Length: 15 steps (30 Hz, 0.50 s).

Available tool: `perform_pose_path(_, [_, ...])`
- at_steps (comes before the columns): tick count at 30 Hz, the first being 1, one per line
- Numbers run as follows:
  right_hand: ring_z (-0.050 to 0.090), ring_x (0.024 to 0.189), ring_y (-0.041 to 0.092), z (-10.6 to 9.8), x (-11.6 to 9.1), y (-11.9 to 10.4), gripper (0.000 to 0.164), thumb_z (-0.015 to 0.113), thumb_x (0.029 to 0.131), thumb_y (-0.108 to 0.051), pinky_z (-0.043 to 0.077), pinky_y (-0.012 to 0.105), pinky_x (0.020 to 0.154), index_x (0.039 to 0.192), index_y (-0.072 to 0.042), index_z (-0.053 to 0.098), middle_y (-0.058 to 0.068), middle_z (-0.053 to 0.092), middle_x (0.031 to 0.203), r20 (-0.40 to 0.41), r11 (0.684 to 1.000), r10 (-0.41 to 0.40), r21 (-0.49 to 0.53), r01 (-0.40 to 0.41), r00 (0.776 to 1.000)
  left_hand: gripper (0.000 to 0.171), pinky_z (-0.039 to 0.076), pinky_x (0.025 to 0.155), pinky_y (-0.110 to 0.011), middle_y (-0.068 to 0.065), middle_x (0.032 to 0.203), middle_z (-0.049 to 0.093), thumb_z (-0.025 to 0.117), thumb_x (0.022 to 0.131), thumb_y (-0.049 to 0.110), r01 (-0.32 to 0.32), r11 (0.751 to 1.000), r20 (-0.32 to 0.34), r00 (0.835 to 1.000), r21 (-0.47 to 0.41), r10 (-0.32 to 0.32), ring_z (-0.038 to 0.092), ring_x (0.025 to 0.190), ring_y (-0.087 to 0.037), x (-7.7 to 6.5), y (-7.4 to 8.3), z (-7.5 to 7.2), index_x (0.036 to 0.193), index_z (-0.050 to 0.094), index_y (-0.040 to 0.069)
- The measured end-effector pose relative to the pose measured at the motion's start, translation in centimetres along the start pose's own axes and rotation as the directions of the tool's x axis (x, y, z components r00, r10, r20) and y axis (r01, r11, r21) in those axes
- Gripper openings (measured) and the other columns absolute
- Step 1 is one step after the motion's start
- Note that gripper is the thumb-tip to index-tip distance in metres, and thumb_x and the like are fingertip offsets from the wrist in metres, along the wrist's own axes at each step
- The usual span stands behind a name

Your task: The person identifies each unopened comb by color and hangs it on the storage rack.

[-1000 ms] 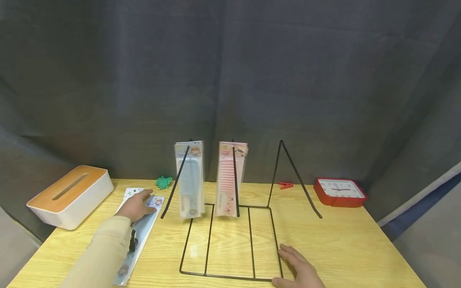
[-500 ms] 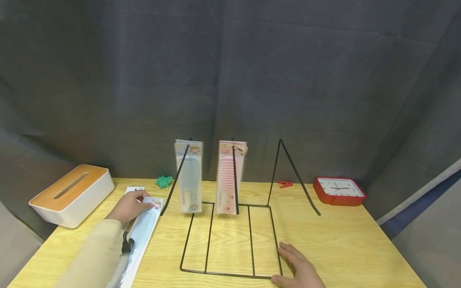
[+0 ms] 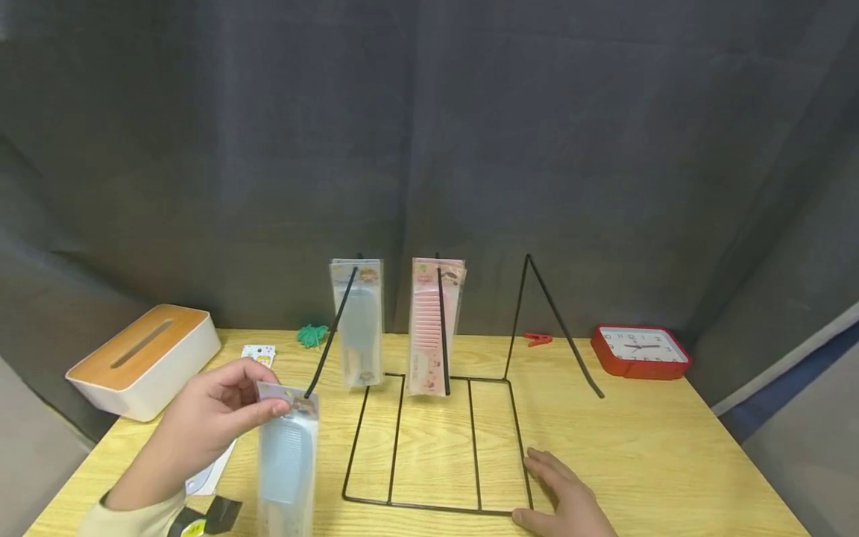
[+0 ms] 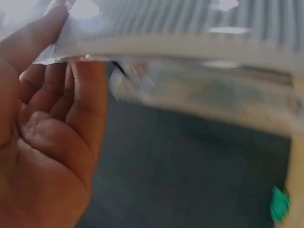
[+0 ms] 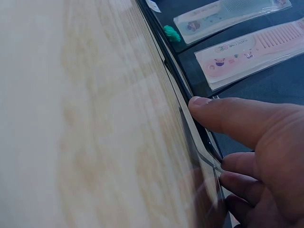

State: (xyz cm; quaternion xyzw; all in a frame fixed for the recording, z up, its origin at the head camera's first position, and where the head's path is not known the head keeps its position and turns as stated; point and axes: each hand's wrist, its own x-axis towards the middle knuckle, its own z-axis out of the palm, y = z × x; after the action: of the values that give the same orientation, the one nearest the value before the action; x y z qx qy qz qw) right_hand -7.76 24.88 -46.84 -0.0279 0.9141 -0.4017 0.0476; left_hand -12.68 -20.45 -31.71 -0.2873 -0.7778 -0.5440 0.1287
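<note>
In the head view my left hand (image 3: 201, 425) pinches a packaged blue comb (image 3: 286, 462) by its top edge, between thumb and fingers. The pack hangs upright in front of the left prong of a black wire display rack (image 3: 429, 507). The left wrist view shows the comb's teeth (image 4: 190, 28) close up and blurred. My right hand (image 3: 567, 500) rests at the rack's front right corner; its thumb (image 5: 213, 111) touches the wire. Blue comb packs (image 3: 359, 328) hang on the left prong, and pink comb packs (image 3: 426, 328) on the middle one. The right prong (image 3: 564, 332) holds nothing.
Another pack (image 3: 259, 354) lies on the table, partly behind my left hand. A tissue box (image 3: 144, 358) stands far left, with green string (image 3: 312, 335) nearby. A red clothespin (image 3: 537, 339) and a red clock (image 3: 640, 352) are at the back right.
My left hand has lifted a blue comb pack off the table and brought it right and nearer, turning it upright. My right hand stays at the rack's corner.
</note>
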Motion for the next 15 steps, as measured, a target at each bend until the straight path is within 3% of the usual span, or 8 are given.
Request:
perform_pose_path(2, [0.035, 0.139, 0.05, 0.0, 0.0, 0.0, 0.079, 0.085, 0.077, -0.041, 0.036, 0.068, 0.103, 0.14, -0.001, 0.056, 0.02, 0.045, 0.152, -0.001, 1.0, 0.004, -0.001, -0.004, 1.0, 0.029, 0.044, 0.05, -0.03, 0.002, 0.084, 0.066, 0.073, 0.08, -0.017, -0.061, 0.995, 0.008, 0.998, -0.082, 0.061, 0.054, 0.062, -0.012, -0.3, 1.6, 0.6, 0.094, 0.067, 0.008])
perform_pose_path(6, [0.036, 0.139, 0.049, 0.0, 0.0, 0.0, 0.079, 0.085, 0.077, -0.041, 0.036, 0.067, 0.104, 0.139, -0.001, 0.057, 0.02, 0.045, 0.151, -0.004, 1.0, 0.002, -0.004, -0.002, 1.0, 0.03, 0.047, 0.051, -0.028, -0.002, 0.091, 0.068, 0.071, 0.078, -0.022, -0.117, 0.973, -0.015, 0.993, -0.199, 0.117, 0.059, 0.066, -0.012, -0.3, 3.4, 1.7, 0.095, 0.066, 0.003])
perform_pose_path(10, [0.036, 0.139, 0.049, 0.0, 0.1, 0.0, 0.079, 0.085, 0.077, -0.041, 0.036, 0.067, 0.104, 0.139, -0.001, 0.057, 0.02, 0.045, 0.151, -0.002, 1.0, 0.002, -0.009, -0.002, 1.0, 0.028, 0.047, 0.05, -0.027, -0.002, 0.091, 0.068, 0.071, 0.078, -0.022, -0.14, 0.965, -0.04, 0.99, -0.221, 0.135, 0.059, 0.065, -0.011, 0.0, 3.9, 2.5, 0.094, 0.066, 0.0])
perform_pose_path(15, [0.036, 0.139, 0.05, 0.0, 0.1, 0.0, 0.079, 0.086, 0.076, -0.041, 0.035, 0.067, 0.105, 0.138, 0.0, 0.058, 0.021, 0.045, 0.151, -0.003, 1.0, -0.003, -0.002, 0.003, 1.0, 0.028, 0.042, 0.047, -0.029, 0.0, 0.09, 0.065, 0.07, 0.079, -0.022, -0.134, 0.974, -0.053, 0.991, -0.182, 0.126, 0.054, 0.062, -0.011, 0.2, 3.6, 2.6, 0.094, 0.066, 0.002])
